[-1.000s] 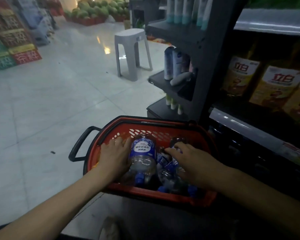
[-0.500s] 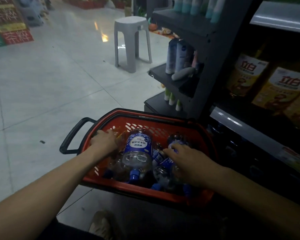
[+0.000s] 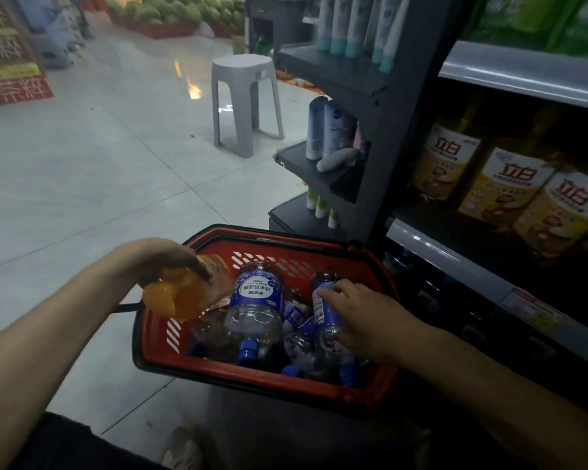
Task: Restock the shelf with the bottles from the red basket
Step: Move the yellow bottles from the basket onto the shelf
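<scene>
Tiled aisle, red basket (image 3: 268,379) at lower centre: your left hand (image 3: 157,259) grips an orange bottle (image 3: 180,295) over its left rim; your right hand (image 3: 370,320), nearer the shelf (image 3: 431,247) at right, clasps a water bottle (image 3: 322,317) lying cap toward the lower edge

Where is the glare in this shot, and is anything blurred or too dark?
Head view: a bright orange-white glare sits on the tiled floor left of the grey stool; the orange bottle in the left hand is motion-smeared; the bottom shelf beside the red basket is too dark to make out.
</scene>
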`<action>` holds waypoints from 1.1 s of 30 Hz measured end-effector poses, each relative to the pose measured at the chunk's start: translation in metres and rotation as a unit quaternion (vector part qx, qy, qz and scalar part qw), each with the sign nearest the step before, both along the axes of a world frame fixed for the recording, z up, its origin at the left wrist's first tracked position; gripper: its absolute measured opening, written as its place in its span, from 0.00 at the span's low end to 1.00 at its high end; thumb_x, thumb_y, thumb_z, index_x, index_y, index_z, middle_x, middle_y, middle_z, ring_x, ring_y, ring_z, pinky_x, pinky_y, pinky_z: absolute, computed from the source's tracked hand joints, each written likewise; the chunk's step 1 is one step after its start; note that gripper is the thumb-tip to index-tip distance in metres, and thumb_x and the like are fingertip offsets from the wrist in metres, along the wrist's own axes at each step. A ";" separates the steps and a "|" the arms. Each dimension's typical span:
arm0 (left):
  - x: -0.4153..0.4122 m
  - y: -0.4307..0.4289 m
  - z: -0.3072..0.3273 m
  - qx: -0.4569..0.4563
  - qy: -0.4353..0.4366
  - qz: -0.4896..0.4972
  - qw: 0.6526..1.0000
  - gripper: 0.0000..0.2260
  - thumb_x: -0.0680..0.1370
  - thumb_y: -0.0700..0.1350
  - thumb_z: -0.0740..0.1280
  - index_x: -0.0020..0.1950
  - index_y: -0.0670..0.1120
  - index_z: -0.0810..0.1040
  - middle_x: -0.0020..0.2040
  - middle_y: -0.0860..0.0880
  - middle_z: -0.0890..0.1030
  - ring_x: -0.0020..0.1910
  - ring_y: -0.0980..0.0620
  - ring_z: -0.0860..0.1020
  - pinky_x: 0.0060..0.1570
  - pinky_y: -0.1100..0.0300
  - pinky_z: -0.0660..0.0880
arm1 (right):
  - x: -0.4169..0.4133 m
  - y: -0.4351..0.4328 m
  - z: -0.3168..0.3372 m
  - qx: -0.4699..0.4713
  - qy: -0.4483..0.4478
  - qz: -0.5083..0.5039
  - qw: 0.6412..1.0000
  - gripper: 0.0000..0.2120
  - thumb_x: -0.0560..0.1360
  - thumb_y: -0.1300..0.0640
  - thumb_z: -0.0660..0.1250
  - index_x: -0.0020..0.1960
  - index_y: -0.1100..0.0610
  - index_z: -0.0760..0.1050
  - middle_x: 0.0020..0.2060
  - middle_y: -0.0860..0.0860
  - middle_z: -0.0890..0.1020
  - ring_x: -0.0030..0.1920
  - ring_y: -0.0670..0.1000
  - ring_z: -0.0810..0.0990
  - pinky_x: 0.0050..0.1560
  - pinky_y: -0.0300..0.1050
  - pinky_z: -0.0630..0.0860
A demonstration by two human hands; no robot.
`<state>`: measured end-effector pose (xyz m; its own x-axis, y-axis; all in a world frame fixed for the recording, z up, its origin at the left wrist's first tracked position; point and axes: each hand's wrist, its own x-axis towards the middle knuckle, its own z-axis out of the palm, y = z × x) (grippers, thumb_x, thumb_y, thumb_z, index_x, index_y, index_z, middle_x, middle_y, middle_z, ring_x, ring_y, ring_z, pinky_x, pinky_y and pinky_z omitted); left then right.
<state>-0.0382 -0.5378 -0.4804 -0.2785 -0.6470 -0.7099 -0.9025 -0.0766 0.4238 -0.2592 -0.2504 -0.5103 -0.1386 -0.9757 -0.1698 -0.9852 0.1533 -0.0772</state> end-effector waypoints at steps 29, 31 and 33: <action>-0.101 0.148 0.069 0.137 0.406 0.083 0.900 0.21 0.81 0.58 0.64 0.60 0.41 0.80 0.37 0.45 0.85 0.43 0.46 0.83 0.49 0.52 0.76 | -0.045 0.021 0.038 -0.216 -0.482 -0.233 0.816 0.39 0.61 0.51 0.85 0.68 0.48 0.74 0.60 0.46 0.83 0.60 0.46 0.82 0.61 0.54 0.81; -0.110 0.160 0.067 0.055 0.410 0.055 0.909 0.16 0.81 0.57 0.65 0.55 0.44 0.81 0.39 0.46 0.87 0.49 0.44 0.84 0.56 0.50 0.77 | -0.049 0.028 0.038 -0.221 -0.505 -0.242 0.799 0.37 0.61 0.51 0.85 0.67 0.47 0.75 0.59 0.46 0.84 0.58 0.45 0.83 0.59 0.51 0.82; -0.118 0.173 0.070 0.014 0.418 0.054 0.907 0.10 0.83 0.51 0.64 0.52 0.46 0.81 0.43 0.44 0.87 0.50 0.44 0.84 0.52 0.51 0.78 | -0.050 0.032 0.042 -0.234 -0.505 -0.257 0.790 0.33 0.62 0.52 0.84 0.64 0.46 0.76 0.57 0.46 0.85 0.56 0.45 0.84 0.55 0.46 0.82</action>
<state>-0.1564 -0.3648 -0.4109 -0.6625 -0.6883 -0.2954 -0.2522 -0.1664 0.9533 -0.3093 -0.2180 -0.4681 -0.5618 -0.8230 -0.0843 -0.2013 0.2348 -0.9510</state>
